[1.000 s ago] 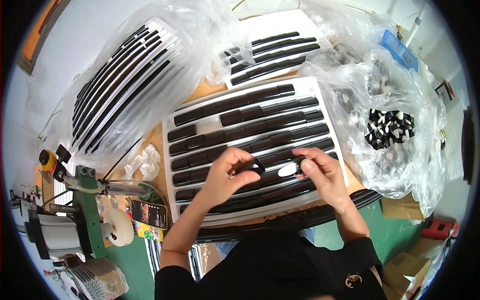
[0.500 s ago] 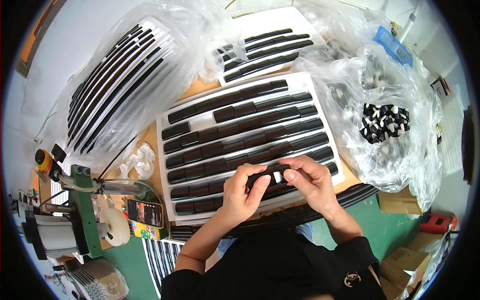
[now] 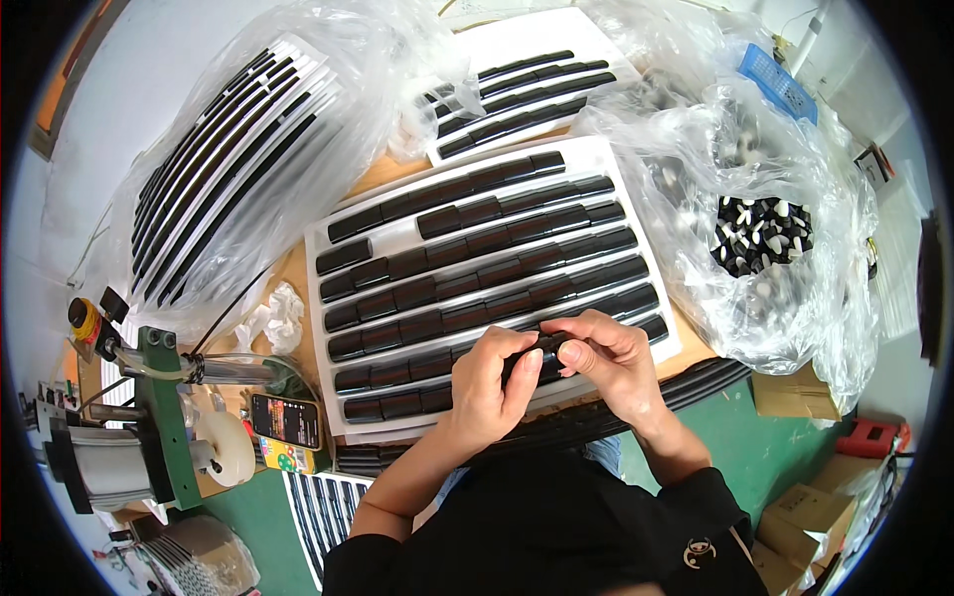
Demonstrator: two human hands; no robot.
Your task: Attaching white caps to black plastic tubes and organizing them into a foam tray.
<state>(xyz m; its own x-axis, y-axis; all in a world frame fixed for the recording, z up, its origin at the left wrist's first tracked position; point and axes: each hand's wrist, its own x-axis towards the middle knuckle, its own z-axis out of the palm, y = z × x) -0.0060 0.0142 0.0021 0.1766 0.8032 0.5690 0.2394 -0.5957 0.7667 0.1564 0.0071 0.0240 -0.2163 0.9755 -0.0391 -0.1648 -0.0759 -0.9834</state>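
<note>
Over the white tray (image 3: 616,159), left hand (image 3: 489,389) and right hand (image 3: 608,360) pinch a small black plastic piece (image 3: 545,348); probably light, stiff, best held by its ends

tray (image 3: 390,230): white
pieces (image 3: 477,260): glossy black, in rows
part (image 3: 545,350): black
bag (image 3: 763,234): clear, black & white bits inside
stand (image 3: 164,427): green
sleeves (image 3: 556,541): black
basket (image 3: 777,81): blue

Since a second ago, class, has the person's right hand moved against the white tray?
Yes. The right hand has come leftward and toward the tray's near edge, meeting the left hand on a small black piece.
</note>
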